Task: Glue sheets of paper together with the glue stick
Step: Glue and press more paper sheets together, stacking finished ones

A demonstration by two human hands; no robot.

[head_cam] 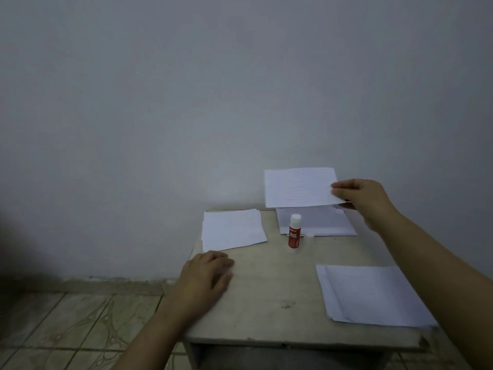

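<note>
The capped glue stick (294, 231) stands untouched mid-table (266, 303), so gluing looks barely begun: the right hand (365, 201) pinches one lifted sheet (298, 186) at one o'clock above a stack (320, 222), the left hand (208, 273) rests loosely flat at nine o'clock

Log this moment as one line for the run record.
right hand: pinches sheet above far stack | left hand: rests on table | glue stick: upright, capped, untouched
</note>
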